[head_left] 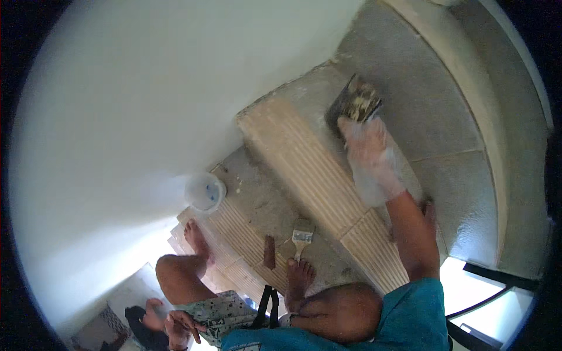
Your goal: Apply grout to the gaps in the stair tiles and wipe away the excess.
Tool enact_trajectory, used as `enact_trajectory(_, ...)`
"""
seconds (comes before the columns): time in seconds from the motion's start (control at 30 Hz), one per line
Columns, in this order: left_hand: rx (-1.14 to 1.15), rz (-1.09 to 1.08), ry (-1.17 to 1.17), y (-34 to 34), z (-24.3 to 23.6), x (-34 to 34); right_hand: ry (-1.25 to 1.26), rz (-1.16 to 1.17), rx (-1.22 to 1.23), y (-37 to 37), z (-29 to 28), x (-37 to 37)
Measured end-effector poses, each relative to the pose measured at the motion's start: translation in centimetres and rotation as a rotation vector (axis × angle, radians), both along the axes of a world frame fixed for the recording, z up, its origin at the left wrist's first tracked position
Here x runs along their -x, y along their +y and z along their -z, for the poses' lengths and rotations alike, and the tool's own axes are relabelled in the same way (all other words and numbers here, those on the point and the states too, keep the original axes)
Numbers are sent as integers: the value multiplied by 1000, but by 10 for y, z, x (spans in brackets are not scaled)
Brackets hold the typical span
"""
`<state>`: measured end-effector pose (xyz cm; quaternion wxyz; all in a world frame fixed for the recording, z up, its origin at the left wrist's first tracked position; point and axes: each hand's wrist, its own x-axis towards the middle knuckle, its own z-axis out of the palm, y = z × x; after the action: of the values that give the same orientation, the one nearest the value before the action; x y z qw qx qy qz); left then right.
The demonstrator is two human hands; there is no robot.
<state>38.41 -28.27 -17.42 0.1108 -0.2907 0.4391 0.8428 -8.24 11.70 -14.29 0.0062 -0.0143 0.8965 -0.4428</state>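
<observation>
My right hand (369, 143), covered in thin translucent plastic, grips a dark flat tool (357, 99) smeared with pale residue, on the grey upper step (410, 117) beside the ribbed beige edge strip (293, 152). My left hand (181, 327) is at the lower left beside my patterned shorts, its fingers loosely apart with nothing visible in them. A paintbrush (302, 235) lies on the lower step near my bare foot (301, 275), beside a brown oblong piece (269, 251).
A translucent bucket (205, 192) stands against the white wall (146, 105) on the lower step. My other foot (196, 237) is below it. A curved ledge (480, 117) borders the right side. At lower left, a dark object (143, 327) lies beyond my left hand.
</observation>
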Motion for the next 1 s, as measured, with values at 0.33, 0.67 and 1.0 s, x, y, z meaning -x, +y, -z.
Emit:
enact_trajectory(0.33, 339, 94, -183, 16, -11, 8, 17, -398, -705, 118, -37, -103)
enact_trajectory(0.67, 538, -537, -201, 32, -18, -11, -192, 221, -746, 152, -78, -154)
enact_trajectory(1.0, 474, -341, -241, 26, -20, -14, -261, 309, -347, 116, -26, -181)
